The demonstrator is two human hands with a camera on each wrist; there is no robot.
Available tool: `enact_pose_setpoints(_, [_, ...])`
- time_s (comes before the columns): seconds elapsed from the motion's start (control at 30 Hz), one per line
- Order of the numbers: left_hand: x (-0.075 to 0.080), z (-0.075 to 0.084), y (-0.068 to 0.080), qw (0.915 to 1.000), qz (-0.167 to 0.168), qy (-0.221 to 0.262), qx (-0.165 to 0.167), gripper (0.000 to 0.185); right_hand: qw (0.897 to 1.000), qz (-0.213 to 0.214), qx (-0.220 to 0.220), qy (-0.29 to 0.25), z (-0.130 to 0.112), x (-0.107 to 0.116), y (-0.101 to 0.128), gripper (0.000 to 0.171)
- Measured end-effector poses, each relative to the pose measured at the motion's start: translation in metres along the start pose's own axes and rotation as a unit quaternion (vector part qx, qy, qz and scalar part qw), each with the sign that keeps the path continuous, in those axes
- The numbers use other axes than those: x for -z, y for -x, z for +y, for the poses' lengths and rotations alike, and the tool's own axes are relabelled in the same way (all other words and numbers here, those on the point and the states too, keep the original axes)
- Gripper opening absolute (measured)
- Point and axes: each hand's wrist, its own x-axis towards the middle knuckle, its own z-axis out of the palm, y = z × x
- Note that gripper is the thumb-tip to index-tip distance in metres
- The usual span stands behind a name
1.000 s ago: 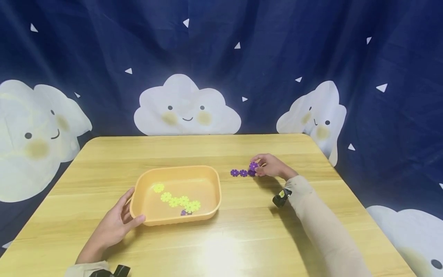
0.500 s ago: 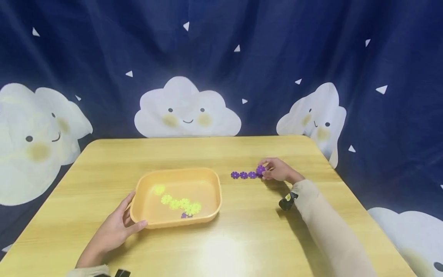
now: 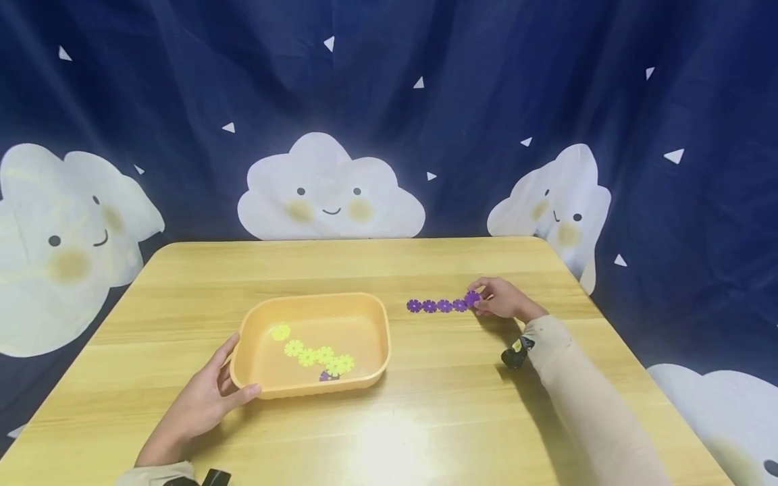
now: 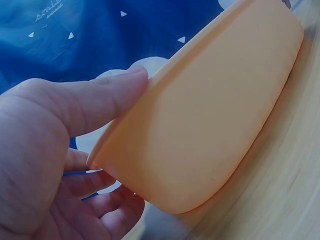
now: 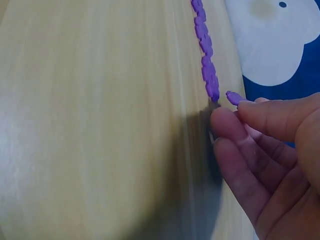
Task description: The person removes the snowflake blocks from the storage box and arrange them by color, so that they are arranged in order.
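An orange tray (image 3: 371, 324) sits on the wooden table (image 3: 425, 418) and holds several yellow flower-shaped pieces (image 3: 310, 354) and one purple piece (image 3: 328, 376). My left hand (image 3: 234, 381) grips the tray's near-left corner. In the left wrist view its thumb (image 4: 90, 107) lies on the rim of the tray (image 4: 215, 115), with the fingers curled below. To the right of the tray lies a row of purple flower pieces (image 3: 437, 306). My right hand (image 3: 480, 302) pinches a purple piece (image 3: 472, 298) at the row's right end. The right wrist view shows that piece (image 5: 233, 97) held between fingertips, just off the row (image 5: 205, 55).
A dark blue curtain with white clouds (image 3: 331, 189) hangs behind the table. A small black wrist camera (image 3: 515, 354) sits under my right forearm. Bare tabletop lies in front of the tray and along the far edge.
My right hand has slid rightwards along the table, and the purple row behind it has grown longer. The left hand and the tray have stayed put.
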Motion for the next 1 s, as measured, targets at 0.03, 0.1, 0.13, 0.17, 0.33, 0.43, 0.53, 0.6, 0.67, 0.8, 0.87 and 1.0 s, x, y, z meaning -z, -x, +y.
enact_pose_setpoints(0.03, [-0.0001,-0.0001,-0.0002,1.0000,0.000,0.000,0.001,0.105,1.000,0.001,0.002,0.011,0.0012,0.0002,0.0005,0.031])
enact_pose_setpoints(0.1, [-0.0002,-0.0005,-0.0004,1.0000,0.000,-0.002,0.003,0.105,0.999,0.004,0.002,0.033,0.0023,0.0004,0.0014,0.030])
enact_pose_setpoints(0.13, [-0.0002,-0.0006,-0.0004,1.0000,0.000,-0.001,0.004,0.105,0.999,0.004,0.001,0.044,0.0022,0.0005,0.0019,0.030])
enact_pose_setpoints(0.17, [-0.0001,-0.0007,-0.0005,1.0000,-0.001,-0.002,0.002,0.104,0.998,0.004,0.001,0.060,0.0020,0.0006,0.0022,0.030])
enact_pose_setpoints(0.33, [-0.0004,-0.0010,-0.0008,1.0000,-0.001,-0.007,-0.001,0.104,0.993,-0.003,0.003,0.120,0.0006,0.0019,0.0038,0.030])
enact_pose_setpoints(0.43, [-0.0006,-0.0016,-0.0009,1.0000,0.000,-0.008,0.000,0.104,0.993,-0.011,-0.009,0.119,0.0005,0.0022,0.0047,0.030])
enact_pose_setpoints(0.53, [-0.0005,-0.0024,-0.0008,1.0000,0.002,-0.004,0.003,0.105,0.993,-0.017,-0.016,0.115,0.0003,0.0017,0.0048,0.029])
enact_pose_setpoints(0.6, [-0.0003,-0.0029,-0.0009,1.0000,0.002,-0.002,0.004,0.105,0.993,-0.020,-0.018,0.116,0.0002,0.0014,0.0047,0.028])
enact_pose_setpoints(0.67, [-0.0002,-0.0030,-0.0010,1.0000,0.001,0.001,0.003,0.105,0.992,-0.023,-0.019,0.119,-0.0001,0.0012,0.0047,0.027])
enact_pose_setpoints(0.8, [0.0001,-0.0028,-0.0012,1.0000,-0.002,0.006,0.003,0.105,0.992,-0.026,-0.022,0.125,-0.0018,0.0020,0.0054,0.026])
enact_pose_setpoints(0.87, [0.0001,-0.0027,-0.0013,1.0000,-0.002,0.007,0.002,0.105,0.991,-0.027,-0.023,0.129,-0.0028,0.0027,0.0060,0.026])
enact_pose_setpoints(1.0, [-0.0001,-0.0025,-0.0015,0.9999,-0.003,0.012,0.003,0.105,0.990,-0.028,-0.033,0.134,-0.0040,0.0040,0.0063,0.026])
